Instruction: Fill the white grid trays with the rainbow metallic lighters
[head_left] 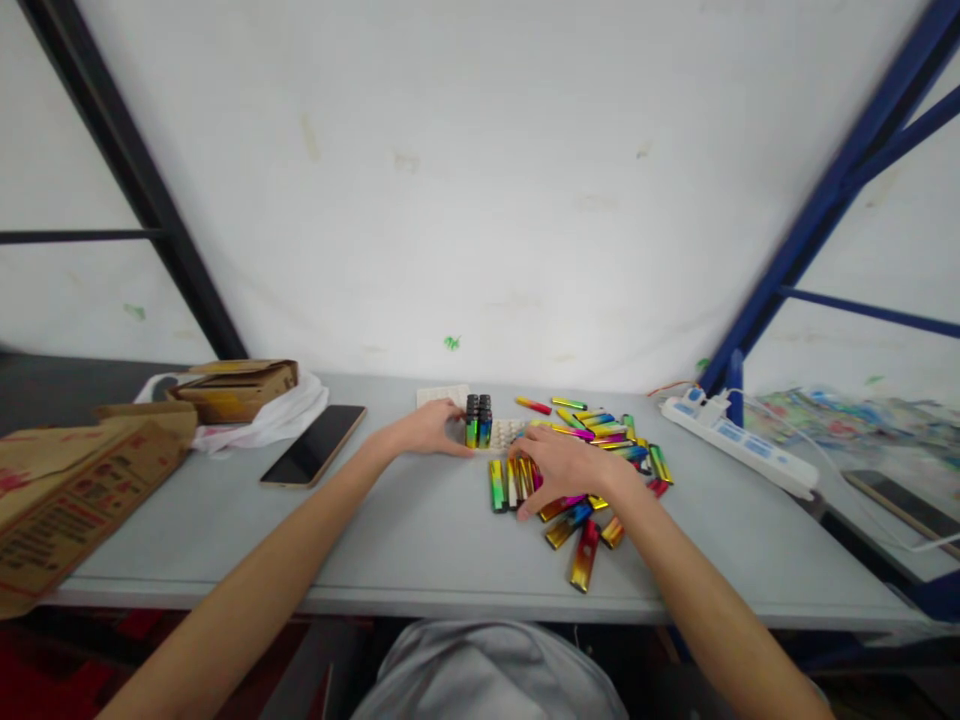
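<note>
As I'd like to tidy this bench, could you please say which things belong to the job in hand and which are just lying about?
In the job:
standing lighters, at the left hand
loose lighters, by the right hand
white tray, between the hands

Apparently just lying about:
left phone
right phone
bag
box
carton
power strip

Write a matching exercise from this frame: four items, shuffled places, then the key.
Items:
1. left hand
2. right hand
3. power strip
4. larger cardboard box

Places:
A. by the blue post
B. at the picture's left edge
C. over the loose shiny pieces
D. beside the upright black-topped pieces

Pairs: 1-D, 2-C, 3-A, 4-B
</note>
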